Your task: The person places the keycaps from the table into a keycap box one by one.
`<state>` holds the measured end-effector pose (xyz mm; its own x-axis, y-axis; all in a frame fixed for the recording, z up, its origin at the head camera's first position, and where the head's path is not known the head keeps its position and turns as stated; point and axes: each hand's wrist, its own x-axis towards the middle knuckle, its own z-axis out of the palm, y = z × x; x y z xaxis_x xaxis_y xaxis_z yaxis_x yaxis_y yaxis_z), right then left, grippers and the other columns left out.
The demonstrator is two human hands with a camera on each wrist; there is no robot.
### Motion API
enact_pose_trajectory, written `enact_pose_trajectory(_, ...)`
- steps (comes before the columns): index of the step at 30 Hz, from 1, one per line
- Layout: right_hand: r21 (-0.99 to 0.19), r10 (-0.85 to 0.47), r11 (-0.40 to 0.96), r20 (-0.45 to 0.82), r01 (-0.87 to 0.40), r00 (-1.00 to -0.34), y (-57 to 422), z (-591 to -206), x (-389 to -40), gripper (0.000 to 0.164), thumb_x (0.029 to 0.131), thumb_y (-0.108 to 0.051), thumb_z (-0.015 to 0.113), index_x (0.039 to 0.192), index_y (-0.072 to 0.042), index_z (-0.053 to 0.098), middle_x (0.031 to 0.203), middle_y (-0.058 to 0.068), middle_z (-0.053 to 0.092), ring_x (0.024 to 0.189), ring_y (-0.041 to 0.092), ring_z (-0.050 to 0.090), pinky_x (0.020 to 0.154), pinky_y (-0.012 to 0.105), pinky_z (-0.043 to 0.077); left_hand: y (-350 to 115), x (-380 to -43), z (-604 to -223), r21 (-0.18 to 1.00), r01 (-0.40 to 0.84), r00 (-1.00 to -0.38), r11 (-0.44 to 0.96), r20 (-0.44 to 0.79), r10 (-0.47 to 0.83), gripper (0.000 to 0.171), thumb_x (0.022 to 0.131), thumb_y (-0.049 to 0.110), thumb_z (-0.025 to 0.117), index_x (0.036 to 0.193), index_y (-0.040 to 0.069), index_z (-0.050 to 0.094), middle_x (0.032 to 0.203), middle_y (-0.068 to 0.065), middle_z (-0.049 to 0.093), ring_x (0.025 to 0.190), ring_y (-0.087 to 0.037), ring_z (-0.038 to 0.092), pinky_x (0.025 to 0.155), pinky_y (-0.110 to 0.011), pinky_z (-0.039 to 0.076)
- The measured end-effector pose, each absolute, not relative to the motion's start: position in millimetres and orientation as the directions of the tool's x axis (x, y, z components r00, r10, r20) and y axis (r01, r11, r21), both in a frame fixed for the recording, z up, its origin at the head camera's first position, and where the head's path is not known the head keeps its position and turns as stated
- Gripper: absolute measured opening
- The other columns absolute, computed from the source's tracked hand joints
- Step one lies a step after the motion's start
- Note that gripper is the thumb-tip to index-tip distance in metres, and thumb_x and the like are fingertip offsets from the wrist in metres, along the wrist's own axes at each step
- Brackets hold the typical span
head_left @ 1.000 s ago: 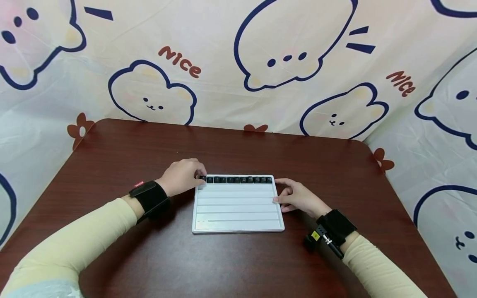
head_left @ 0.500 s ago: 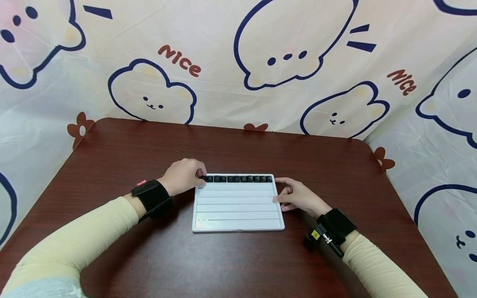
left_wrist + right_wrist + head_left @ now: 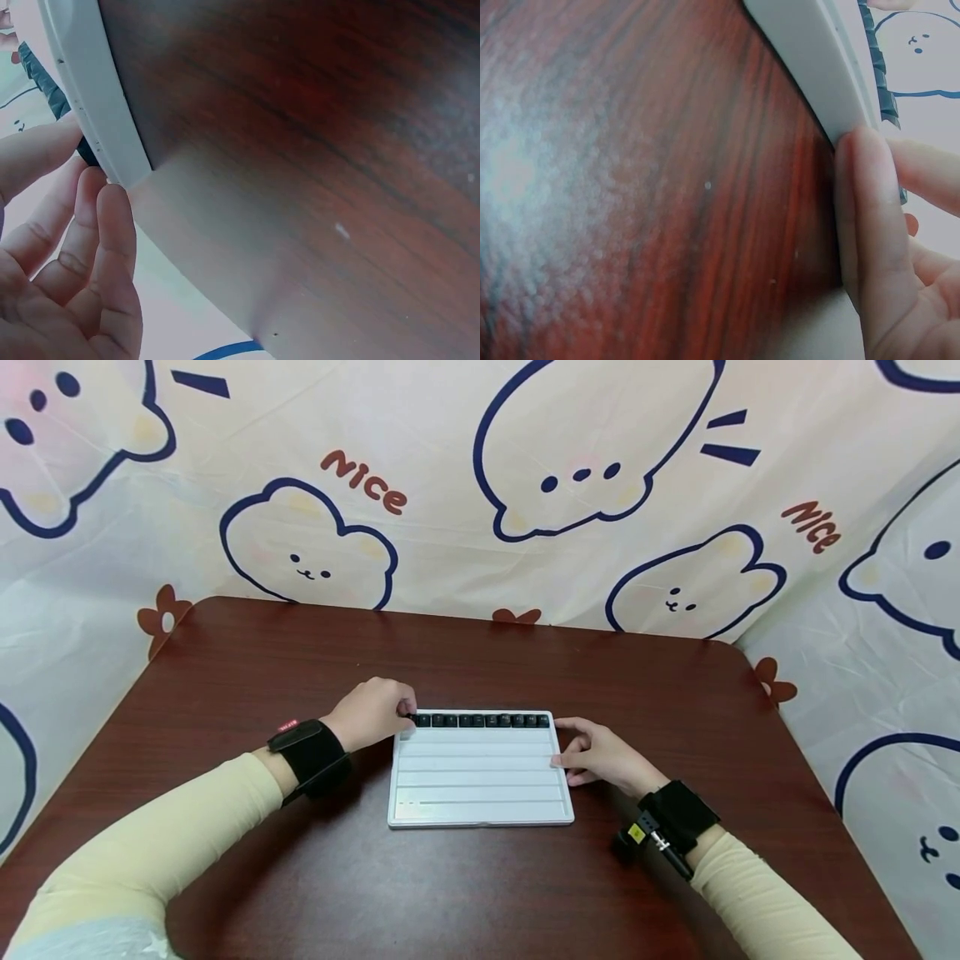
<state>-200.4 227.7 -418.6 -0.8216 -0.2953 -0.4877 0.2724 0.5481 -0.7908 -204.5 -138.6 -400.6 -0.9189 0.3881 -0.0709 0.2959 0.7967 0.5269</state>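
A flat white tray with raised ridges across it lies on the table. Along its far edge runs a row of black keycaps. At the row's left end my left hand pinches a black keycap between thumb and index finger; the fingers hide most of it. In the left wrist view the other fingers sit by the tray's corner. My right hand grips the tray's right side, thumb on the rim and the other fingers along or beyond the edge. The fingers' undersides are partly hidden.
The dark brown wooden table extends around the tray on all sides. A white curtain printed with cartoon bears hangs behind the table and at both sides. Black bands are strapped round the wrists.
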Motion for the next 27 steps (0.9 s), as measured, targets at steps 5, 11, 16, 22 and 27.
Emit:
enact_pose_trajectory(5,-0.792,-0.294,0.547,-0.484,0.27,-0.824,227.7,-418.6,-201.2,0.074,0.095,-0.006,0.073,0.156,0.001,0.031,0.09,0.012,0.064,0.072,0.016,0.064,0.065,0.028,0.058,-136.5,-205.0,-400.8,0.521,0.287,-0.922,0.804,-0.075,0.379,0.014,0.088,0.012,0.082,0.098,0.006,0.074,0.085,-0.004,0.065,0.078,-0.02,0.058,0.075,-0.035,0.052)
enact_pose_trajectory(11,-0.794,-0.296,0.548,-0.479,0.264,-0.827,227.4,-417.7,-201.8,0.074,0.095,-0.005,0.073,0.156,0.001,0.032,0.089,0.012,0.064,0.072,0.015,0.064,0.065,0.028,0.058,-135.3,-205.5,-400.5,0.518,0.288,-0.922,0.806,-0.079,0.38,0.016,0.088,0.012,0.082,0.098,0.005,0.073,0.085,-0.005,0.064,0.079,-0.021,0.058,0.074,-0.036,0.051)
enact_pose_trajectory(16,-0.788,-0.293,0.557,-0.483,0.263,-0.825,226.8,-417.4,-202.1,0.074,0.095,-0.005,0.073,0.156,0.001,0.032,0.089,0.012,0.064,0.071,0.016,0.064,0.065,0.028,0.058,-135.1,-205.8,-401.2,0.514,0.281,-0.922,0.81,-0.089,0.377,0.016,0.088,0.012,0.082,0.099,0.005,0.073,0.086,-0.005,0.064,0.08,-0.021,0.058,0.073,-0.035,0.052)
enact_pose_trajectory(22,-0.789,-0.293,0.551,-0.488,0.271,-0.822,227.7,-418.5,-203.4,0.073,0.095,-0.005,0.073,0.156,0.001,0.032,0.087,0.012,0.063,0.068,0.016,0.064,0.065,0.03,0.059,-134.5,-205.8,-401.9,0.511,0.279,-0.922,0.813,-0.093,0.375,0.016,0.088,0.012,0.082,0.099,0.006,0.073,0.086,-0.005,0.064,0.08,-0.021,0.058,0.074,-0.035,0.052)
enact_pose_trajectory(27,-0.791,-0.296,0.548,-0.489,0.273,-0.821,228.4,-418.4,-202.8,0.073,0.095,-0.006,0.073,0.156,0.0,0.032,0.087,0.012,0.063,0.068,0.016,0.064,0.065,0.03,0.059,-133.9,-205.8,-401.7,0.507,0.282,-0.922,0.815,-0.091,0.375,0.017,0.088,0.012,0.083,0.1,0.006,0.073,0.086,-0.005,0.064,0.08,-0.022,0.058,0.075,-0.035,0.053)
